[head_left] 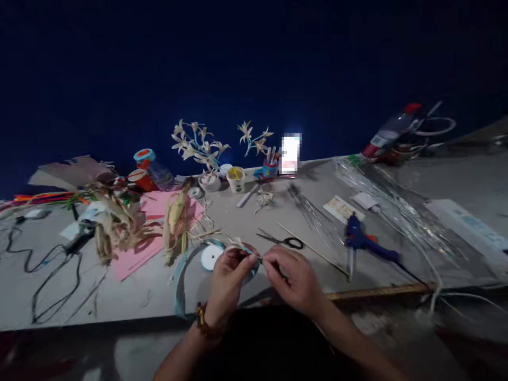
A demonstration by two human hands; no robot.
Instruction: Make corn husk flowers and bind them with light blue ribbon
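Near the table's front edge, my left hand pinches a small pale husk-like flower by its light-blue wrapped stem. Close beside it, my right hand has thumb and forefinger pressed together at the stem's end. Any tape between those fingertips is too small to make out. A white spool of light-blue tape lies just left of my hands, and a loose blue strip curves down past the table edge. Black-handled scissors lie behind my right hand, with a thin stick beside them.
Dried corn husks and pink paper cover the left side. Finished flower branches, cups and a lit phone stand at the back. A blue glue gun, wires and a power strip lie right.
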